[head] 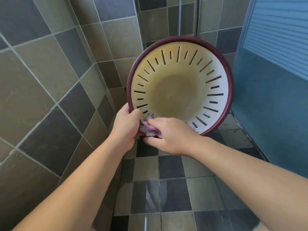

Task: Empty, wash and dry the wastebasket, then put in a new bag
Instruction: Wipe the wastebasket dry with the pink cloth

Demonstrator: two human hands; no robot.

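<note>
The wastebasket (pixel 180 90) is round, cream inside with dark slots in its wall and a maroon rim. It is tilted with its mouth facing me, and its inside holds nothing. My left hand (pixel 126 129) grips the rim at the lower left. My right hand (pixel 170 135) holds a crumpled purple cloth (pixel 150 129) against the lower rim, right beside my left hand. Most of the cloth is hidden under my fingers.
Grey and olive tiled walls close in at the left and back. A wet tiled floor (pixel 166 197) lies below. A blue frosted glass panel (pixel 273 97) stands at the right. A shower hose (pixel 180 15) hangs at the back.
</note>
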